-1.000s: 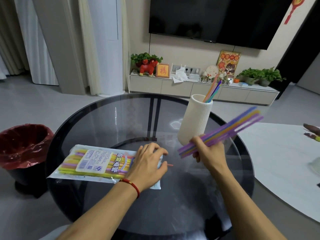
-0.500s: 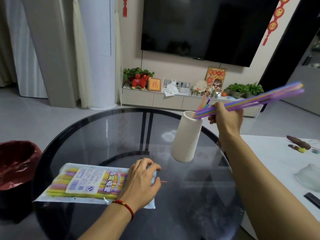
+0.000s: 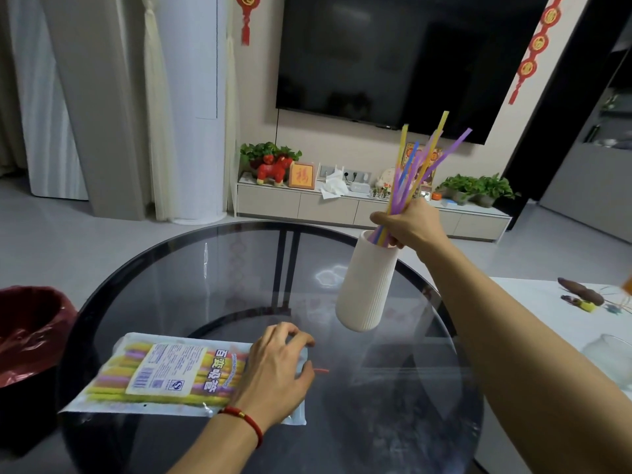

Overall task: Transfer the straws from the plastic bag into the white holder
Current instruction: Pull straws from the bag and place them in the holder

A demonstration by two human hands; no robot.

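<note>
A ribbed white holder stands on the round glass table, toward its far right. My right hand hovers at the holder's mouth, shut on a bunch of coloured straws whose lower ends dip into the opening while the tops fan upward. The plastic bag of yellow, purple and pink straws lies flat at the table's near left. My left hand rests palm down on the bag's open right end, fingers curled on it. A thin red strip lies just right of that hand.
A bin with a red liner stands left of the table. A white table with small items and a glass bowl adjoins on the right. A TV cabinet with plants and ornaments runs along the far wall.
My right hand swung the straw bunch from level to upright and lowered its ends into the holder's mouth. My left hand stayed on the bag.
</note>
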